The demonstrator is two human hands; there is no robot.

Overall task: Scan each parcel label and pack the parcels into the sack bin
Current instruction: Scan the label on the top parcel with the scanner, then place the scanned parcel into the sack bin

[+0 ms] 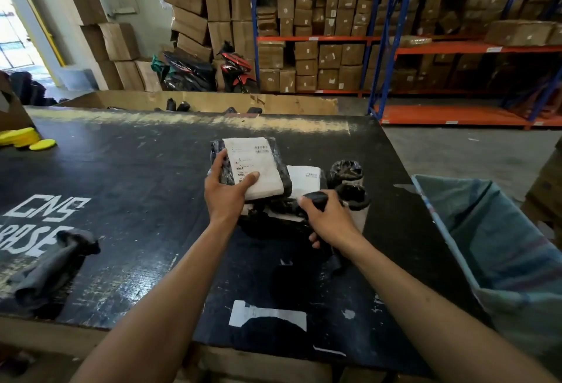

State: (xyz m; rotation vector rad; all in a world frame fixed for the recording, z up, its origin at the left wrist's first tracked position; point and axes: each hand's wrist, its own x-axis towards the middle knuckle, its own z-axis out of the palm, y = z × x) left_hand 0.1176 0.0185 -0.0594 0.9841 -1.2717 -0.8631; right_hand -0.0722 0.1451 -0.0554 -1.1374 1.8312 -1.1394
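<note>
A black-wrapped parcel with a white label [254, 163] is tilted up above the black table, and my left hand [226, 192] grips its lower left edge with the thumb on the label. My right hand [327, 218] is closed around a black handheld scanner [316, 198], whose head points toward the parcel. Under and behind the held parcel lie more black parcels, one showing a white label [305, 179]. Two small black-wrapped bundles [348, 174] stand just to the right. The blue-green sack bin [498, 249] stands open at the table's right edge.
The black table [137, 200] carries white lettering, a dark cloth [51, 267] at the left and yellow pads [27, 139] at the far left. A cardboard bin [213, 103] sits behind the table. Racks of cartons and parked scooters fill the background.
</note>
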